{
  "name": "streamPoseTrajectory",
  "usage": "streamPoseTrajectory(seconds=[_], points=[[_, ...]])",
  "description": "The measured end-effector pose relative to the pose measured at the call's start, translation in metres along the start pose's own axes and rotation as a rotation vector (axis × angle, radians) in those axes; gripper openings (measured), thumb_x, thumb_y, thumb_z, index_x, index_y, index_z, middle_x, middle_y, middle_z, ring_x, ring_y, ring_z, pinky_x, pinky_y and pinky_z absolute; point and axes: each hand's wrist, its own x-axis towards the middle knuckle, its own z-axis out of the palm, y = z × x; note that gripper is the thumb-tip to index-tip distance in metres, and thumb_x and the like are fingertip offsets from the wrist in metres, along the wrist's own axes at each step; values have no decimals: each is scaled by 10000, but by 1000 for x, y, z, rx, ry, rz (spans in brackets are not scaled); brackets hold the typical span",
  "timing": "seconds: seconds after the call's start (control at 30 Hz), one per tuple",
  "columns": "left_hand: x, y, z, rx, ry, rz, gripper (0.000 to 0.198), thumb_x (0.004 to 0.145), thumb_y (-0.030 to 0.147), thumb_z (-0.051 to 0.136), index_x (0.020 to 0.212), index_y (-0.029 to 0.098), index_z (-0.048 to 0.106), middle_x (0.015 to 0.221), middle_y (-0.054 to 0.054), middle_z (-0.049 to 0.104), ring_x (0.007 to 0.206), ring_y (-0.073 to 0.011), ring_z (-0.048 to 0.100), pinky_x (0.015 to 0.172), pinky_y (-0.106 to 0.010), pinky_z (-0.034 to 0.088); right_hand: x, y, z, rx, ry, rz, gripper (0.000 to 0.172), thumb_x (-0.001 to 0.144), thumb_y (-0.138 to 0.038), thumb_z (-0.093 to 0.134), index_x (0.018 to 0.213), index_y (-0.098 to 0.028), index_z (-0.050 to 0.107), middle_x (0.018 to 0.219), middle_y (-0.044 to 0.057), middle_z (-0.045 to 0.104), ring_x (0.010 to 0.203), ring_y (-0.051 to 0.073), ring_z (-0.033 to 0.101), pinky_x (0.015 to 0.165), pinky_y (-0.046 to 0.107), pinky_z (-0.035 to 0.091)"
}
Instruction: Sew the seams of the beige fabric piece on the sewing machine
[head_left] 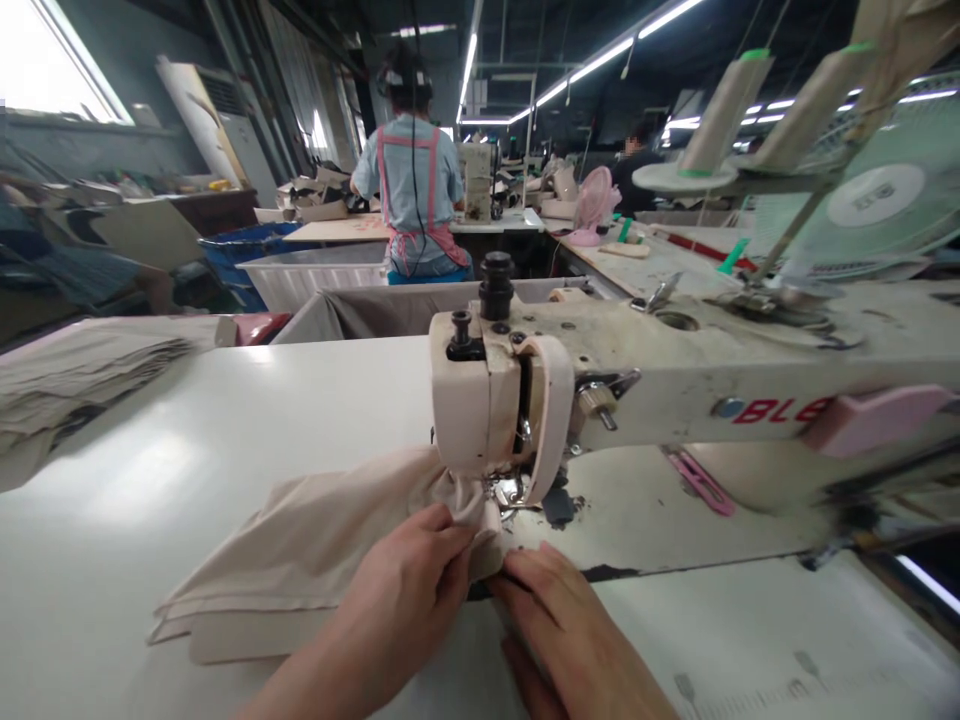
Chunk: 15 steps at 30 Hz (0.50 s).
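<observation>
A beige piece of fabric (330, 525) lies in folds on the white table, bunched where it runs to the needle area of the sewing machine (480, 400). My left hand (409, 575) is closed on the fabric just in front of the presser foot (510, 492), thumb and fingers pinching it. Close by on the right, my right hand (551, 610) has its fingers together at the fabric's near edge, gripping it. The fingertips of both hands are partly hidden. The needle itself is too small to make out.
Stacked beige cloth pieces (82, 385) lie at the left of the white tabletop (210, 420). Pink thread snips (701, 482) rest on the machine bed. Thread cones (726, 115) stand at the upper right, near a green fan (885, 190). A co-worker (411, 180) sits ahead, facing away.
</observation>
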Motion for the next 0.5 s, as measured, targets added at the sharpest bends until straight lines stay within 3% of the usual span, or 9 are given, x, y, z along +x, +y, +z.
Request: streamPoseTrajectory(seconds=[0.17, 0.27, 0.37, 0.5], points=[[6, -9, 6, -28, 89, 151, 319, 937, 144, 375, 1163, 196, 593, 1043, -78, 615, 909, -193, 608, 781, -277, 500, 7, 0, -2, -26, 28, -40, 472, 807, -53, 455, 1267, -84, 555, 1211, 161, 641, 1130, 299, 583, 971, 506, 517], [10, -6, 10, 39, 168, 219, 291, 979, 202, 345, 1076, 191, 619, 1035, -80, 637, 931, -221, 583, 814, -335, 495, 10, 1, 0, -29, -9, -61, 459, 803, -50, 448, 1234, -70, 602, 1174, 165, 670, 1097, 319, 603, 970, 547, 504], [7, 1, 18, 191, 110, 259, 233, 960, 191, 397, 1063, 167, 605, 969, -86, 639, 867, -250, 562, 772, -399, 494, 7, 5, 3, -41, -27, -86, 448, 822, -97, 469, 1252, -76, 592, 1217, 176, 653, 1138, 317, 586, 972, 535, 508], [-3, 1, 29, 256, 74, 277, 266, 942, 151, 407, 1181, 137, 522, 1042, -111, 617, 889, -251, 560, 783, -405, 504, 2, 14, 7, -109, 60, -189, 401, 875, -131, 455, 1257, -120, 579, 1235, 124, 660, 1134, 269, 604, 925, 466, 561]])
